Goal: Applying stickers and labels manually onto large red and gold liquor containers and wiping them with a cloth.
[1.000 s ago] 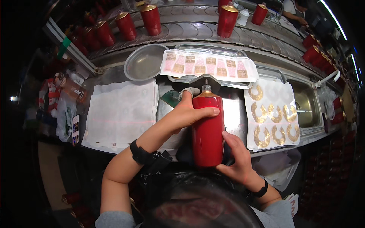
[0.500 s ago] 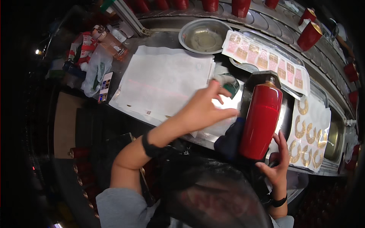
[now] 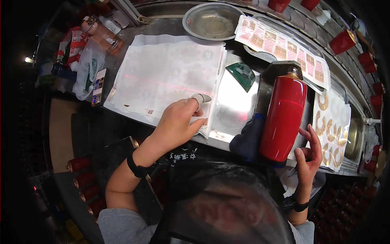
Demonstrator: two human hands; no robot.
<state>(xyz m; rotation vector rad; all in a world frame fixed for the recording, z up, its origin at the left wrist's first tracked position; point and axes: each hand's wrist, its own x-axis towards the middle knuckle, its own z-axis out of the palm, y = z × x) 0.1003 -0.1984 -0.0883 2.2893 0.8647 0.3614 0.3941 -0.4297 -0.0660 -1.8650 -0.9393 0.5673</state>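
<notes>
White sheets (image 3: pixel 162 73) underlie the left hand (image 3: pixel 175 122), fingers (image 3: pixel 196 124) curled, grip unclear; the right hand (image 3: pixel 308 160) has fingers parted, released.

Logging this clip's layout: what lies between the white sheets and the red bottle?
In the head view, a flat green piece lies on shiny metal between the sheets and bottle; lower down, a dark blue object shows there too.
</notes>
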